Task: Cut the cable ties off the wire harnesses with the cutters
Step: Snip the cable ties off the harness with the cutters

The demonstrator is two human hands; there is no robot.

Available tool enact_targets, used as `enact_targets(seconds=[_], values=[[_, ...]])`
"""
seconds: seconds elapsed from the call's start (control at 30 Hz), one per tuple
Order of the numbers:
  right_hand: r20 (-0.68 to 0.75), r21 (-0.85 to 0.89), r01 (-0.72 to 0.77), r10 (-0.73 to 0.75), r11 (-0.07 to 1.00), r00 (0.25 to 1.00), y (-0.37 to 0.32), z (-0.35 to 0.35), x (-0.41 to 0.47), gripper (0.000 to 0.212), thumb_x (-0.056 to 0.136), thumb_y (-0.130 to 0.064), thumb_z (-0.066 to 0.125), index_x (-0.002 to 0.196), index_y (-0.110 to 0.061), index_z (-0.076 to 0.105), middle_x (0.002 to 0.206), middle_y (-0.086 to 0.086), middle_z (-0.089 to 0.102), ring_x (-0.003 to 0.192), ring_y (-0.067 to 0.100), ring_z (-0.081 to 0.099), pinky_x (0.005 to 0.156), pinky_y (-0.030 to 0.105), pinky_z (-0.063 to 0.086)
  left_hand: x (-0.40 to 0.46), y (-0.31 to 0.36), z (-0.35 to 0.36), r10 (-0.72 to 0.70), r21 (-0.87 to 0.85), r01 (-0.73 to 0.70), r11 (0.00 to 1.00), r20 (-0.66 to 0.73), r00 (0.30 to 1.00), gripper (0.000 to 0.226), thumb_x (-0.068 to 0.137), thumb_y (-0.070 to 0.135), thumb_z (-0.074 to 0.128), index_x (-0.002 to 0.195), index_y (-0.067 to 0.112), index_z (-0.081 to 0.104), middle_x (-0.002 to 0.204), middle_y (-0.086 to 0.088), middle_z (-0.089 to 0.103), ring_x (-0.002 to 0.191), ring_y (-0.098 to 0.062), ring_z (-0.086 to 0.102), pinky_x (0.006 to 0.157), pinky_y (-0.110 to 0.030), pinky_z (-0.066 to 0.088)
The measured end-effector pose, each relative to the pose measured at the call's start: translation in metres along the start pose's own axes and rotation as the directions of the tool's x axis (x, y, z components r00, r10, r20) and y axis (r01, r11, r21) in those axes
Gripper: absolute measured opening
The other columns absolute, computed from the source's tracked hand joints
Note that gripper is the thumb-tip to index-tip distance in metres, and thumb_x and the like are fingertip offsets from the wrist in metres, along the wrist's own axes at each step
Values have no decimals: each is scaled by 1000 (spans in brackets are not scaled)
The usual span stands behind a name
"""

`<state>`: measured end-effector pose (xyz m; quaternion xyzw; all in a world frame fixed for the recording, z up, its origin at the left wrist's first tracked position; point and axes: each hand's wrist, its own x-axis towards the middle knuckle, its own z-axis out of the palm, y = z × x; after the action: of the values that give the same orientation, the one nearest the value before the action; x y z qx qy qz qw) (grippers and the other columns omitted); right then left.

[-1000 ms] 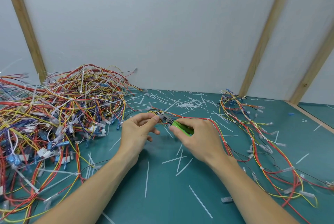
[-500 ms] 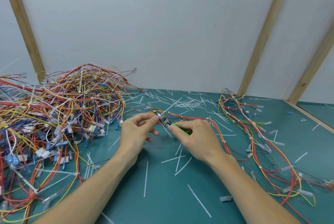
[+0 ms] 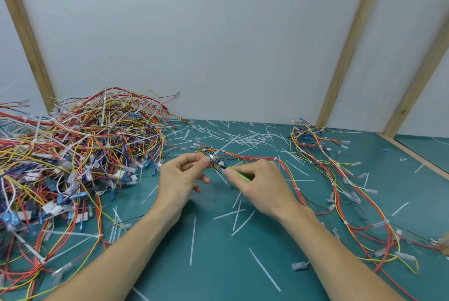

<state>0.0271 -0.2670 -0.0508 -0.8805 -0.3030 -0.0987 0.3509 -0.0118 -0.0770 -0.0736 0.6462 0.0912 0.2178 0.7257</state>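
At the far left, a big tangled pile of wire harnesses (image 3: 73, 154) lies on the green table (image 3: 218, 264). The wires are red, yellow, blue and black, with white cable ties and small clear and blue connectors among them. Some loops reach down to the near left edge of the table.

Next to the pile comes the left hand (image 3: 181, 179). Its thumb and index finger are curled and pinch a thin wire harness (image 3: 245, 158) at a white cable tie (image 3: 220, 151), whose long tail sticks up and away from the hand. The other fingers are curled under the palm.

Just to the right, the right hand (image 3: 257, 185) grips the cutters (image 3: 233, 170) by the green handles, with all fingers curled around them. The dark tip of the cutters touches the harness beside the left fingertips. I cannot tell if the blades are closed.

Behind and under the hands, many cut white tie pieces (image 3: 243, 139) lie scattered on the table.

From the right hand, the held harness runs to the right and toward the near edge. Further right, more loose harnesses (image 3: 340, 179) lie in long curves, well apart from the pile. Behind all this there is a white wall with wooden posts (image 3: 349, 40).
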Motion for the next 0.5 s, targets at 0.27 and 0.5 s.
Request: enact_targets(seconds=[0.27,0.5], values=[[10,13,-12,12,1000,1000,1,0,1,48,96,-55,55,76,-12,62,64,9,34,57,15,26,54,35,22,0,0,0,2,-7,-2,1000,8,1000,11,88,20,76,93,11,72,86,-4,78,53,-13,63,44,-20,44],[13,27,6,-6,1000,1000,0,0,1,48,96,-54,56,71,-13,59,63,9,33,57,15,25,53,34,21,-1,2,0,-1,-13,1,1000,1,1000,12,87,20,77,93,11,72,85,-4,78,53,-13,63,44,-21,44]])
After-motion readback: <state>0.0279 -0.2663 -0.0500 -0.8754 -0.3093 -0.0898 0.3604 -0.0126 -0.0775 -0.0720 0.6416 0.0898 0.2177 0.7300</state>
